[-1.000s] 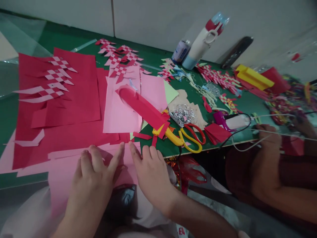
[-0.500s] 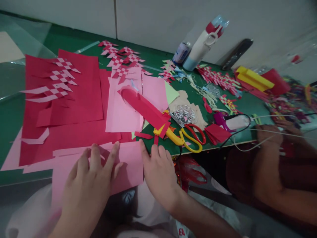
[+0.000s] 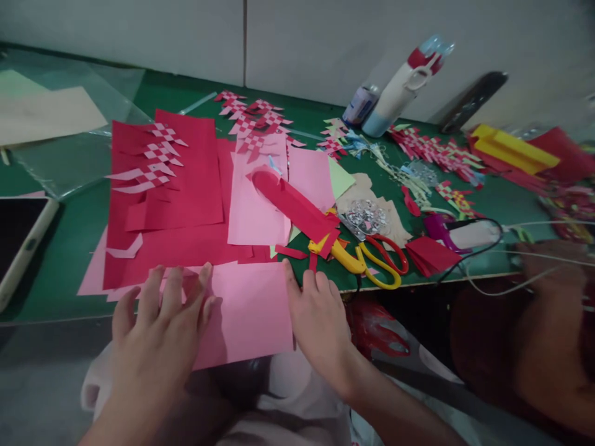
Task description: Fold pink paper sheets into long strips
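A sheet of pink paper (image 3: 253, 310) lies at the table's front edge, its lower part hanging over my lap. My left hand (image 3: 160, 328) rests on its left part with fingers spread, hiding that end. At the upper right corner, my right hand (image 3: 320, 316) grips the sheet's side edge: the index finger stretches along it, the other fingers are curled, and the thumb is mostly hidden. Just beyond lie red paper sheets (image 3: 186, 254), another pink sheet (image 3: 258, 217) and scissors with yellow and red handles (image 3: 381, 263). Woven red-and-pink paper fish (image 3: 160, 152) sit on the red sheets.
A phone (image 3: 28, 248) lies at the left near clear plastic film (image 3: 69, 167). A bottle (image 3: 404, 87) and a can (image 3: 361, 104) stand by the wall. White cables (image 3: 488, 288) cross the right side, near another person's arm (image 3: 553, 310).
The view has swung left, so the scene sits farther right and the phone appears. The pink sheet's left part, which hung beside my left hand, is out of sight.
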Demonstrator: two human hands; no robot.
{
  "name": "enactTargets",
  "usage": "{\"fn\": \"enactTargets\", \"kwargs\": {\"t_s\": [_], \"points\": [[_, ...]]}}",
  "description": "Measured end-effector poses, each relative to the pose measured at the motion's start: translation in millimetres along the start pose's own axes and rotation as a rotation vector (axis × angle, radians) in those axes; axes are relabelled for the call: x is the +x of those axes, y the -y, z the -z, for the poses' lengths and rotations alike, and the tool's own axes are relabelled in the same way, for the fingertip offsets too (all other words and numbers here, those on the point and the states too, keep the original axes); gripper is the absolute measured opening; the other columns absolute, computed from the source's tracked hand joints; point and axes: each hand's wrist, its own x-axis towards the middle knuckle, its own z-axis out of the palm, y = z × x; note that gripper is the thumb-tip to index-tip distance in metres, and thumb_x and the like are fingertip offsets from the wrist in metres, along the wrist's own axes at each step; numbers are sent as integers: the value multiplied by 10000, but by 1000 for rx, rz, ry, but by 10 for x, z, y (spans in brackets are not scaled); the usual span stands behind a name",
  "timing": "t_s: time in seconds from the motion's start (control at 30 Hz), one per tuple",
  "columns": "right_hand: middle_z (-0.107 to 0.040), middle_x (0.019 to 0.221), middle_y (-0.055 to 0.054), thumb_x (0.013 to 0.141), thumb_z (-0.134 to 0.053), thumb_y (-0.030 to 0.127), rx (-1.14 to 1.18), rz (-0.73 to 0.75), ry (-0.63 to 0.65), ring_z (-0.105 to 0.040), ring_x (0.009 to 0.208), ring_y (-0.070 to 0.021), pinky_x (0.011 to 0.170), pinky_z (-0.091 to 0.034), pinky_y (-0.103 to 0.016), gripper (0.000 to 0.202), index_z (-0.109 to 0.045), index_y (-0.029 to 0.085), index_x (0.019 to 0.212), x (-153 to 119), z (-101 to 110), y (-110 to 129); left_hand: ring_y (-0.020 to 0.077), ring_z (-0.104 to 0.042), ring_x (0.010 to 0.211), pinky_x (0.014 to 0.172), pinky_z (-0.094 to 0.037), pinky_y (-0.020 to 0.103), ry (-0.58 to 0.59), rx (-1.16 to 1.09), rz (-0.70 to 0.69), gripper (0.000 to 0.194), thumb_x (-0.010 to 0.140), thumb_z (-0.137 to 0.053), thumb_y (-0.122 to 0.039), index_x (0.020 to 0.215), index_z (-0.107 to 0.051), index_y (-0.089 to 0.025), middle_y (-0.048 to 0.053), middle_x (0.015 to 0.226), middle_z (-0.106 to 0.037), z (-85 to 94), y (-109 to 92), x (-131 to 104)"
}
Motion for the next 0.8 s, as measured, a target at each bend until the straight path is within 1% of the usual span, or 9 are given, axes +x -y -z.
{"fn": "enactTargets", "kwargs": {"t_s": [0.17, 0.37, 0.5, 0.6, 0.67, 0.73, 0.8], "points": [[-592, 865, -124, 878, -428, 36, -32, -10, 2, -513, 826, -232, 728, -446, -369, 576, -458, 175, 1436, 13, -32, 19, 429, -453, 1298, 949, -433, 598, 67, 32, 33, 524, 946, -476, -324, 1456, -430, -210, 223, 1300, -583, 43, 206, -95], [-589, 867, -129, 891, -404, 31, -74, -14, 17, -522, 830, -235, 717, -432, -366, 587, -438, 184, 1456, 19, -59, 35, 440, -456, 1276, 917, -432, 594, 109, 57, 105, 502, 955, -436, -309, 1439, -454, -180, 215, 1222, -610, 90, 381, -163], [-598, 884, -136, 896, -402, 30, -90, -14, 40, -540, 849, -244, 725, -443, -372, 581, -437, 175, 1457, 32, -45, 29, 430, -448, 1288, 937, -410, 586, 126, 9, 139, 493, 955, -426, -302, 1440, -457, -219, 195, 1225, -609, 94, 452, -172], [-605, 900, -139, 890, -436, 42, -78, -11, 53, -548, 874, -250, 744, -454, -376, 573, -447, 164, 1450, 56, 9, 23, 421, -460, 1280, 938, -411, 569, 110, -27, 128, 472, 952, -430, -308, 1409, -499, -210, 194, 1210, -619, 73, 478, -163], [-609, 913, -146, 882, -449, 45, -64, -19, 49, -549, 884, -256, 753, -461, -382, 557, -471, 142, 1430, 69, 80, 54, 413, -463, 1280, 951, -405, 562, 96, -57, 124, 449, 946, -439, -307, 1370, -542, -201, 195, 1196, -626, 59, 483, -152], [-614, 933, -164, 876, -435, 32, -51, -43, 30, -549, 894, -262, 760, -471, -392, 533, -494, 89, 1403, 76, 173, 143, 408, -466, 1282, 967, -398, 555, 85, -79, 126, 431, 940, -454, -304, 1341, -571, -196, 193, 1182, -634, 46, 481, -140], [-617, 975, -193, 868, -416, 9, -22, -42, -5, -548, 918, -264, 774, -483, -399, 531, -478, 26, 1395, 86, 264, 299, 412, -473, 1277, 968, -398, 552, 76, -75, 114, 427, 936, -465, -301, 1326, -583, -174, 200, 1171, -639, 36, 477, -132]]}}
